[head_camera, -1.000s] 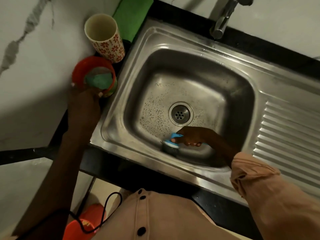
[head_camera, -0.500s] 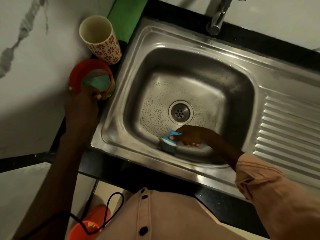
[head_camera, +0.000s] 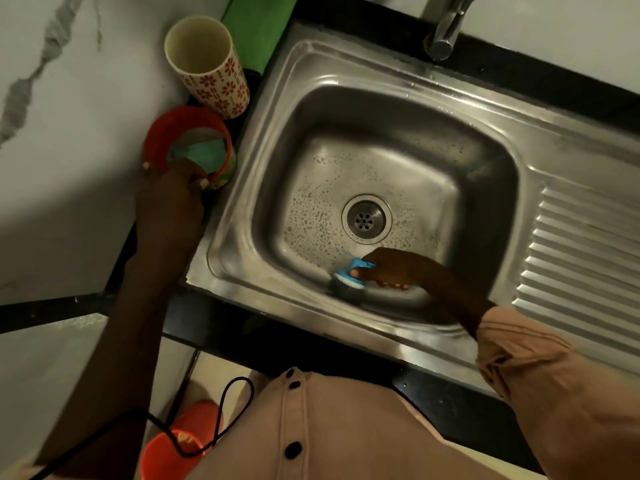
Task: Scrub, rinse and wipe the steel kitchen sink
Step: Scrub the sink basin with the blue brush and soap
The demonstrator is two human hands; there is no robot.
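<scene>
Many suds dot steel sink [head_camera: 313, 109]; R grip [head_camera: 393, 268] clasps scrubber [head_camera: 349, 277], L [head_camera: 173, 199] holds cup [head_camera: 183, 143].

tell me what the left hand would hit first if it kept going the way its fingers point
The left hand already grips the red container beside the sink. Straight on, likely the floral cup just beyond, though depth is unclear.

Cream cup [head_camera: 207, 67] with red flowers, orange container [head_camera: 157, 140], green cloth [head_camera: 259, 26], blue-topped scrubber [head_camera: 349, 277].
</scene>
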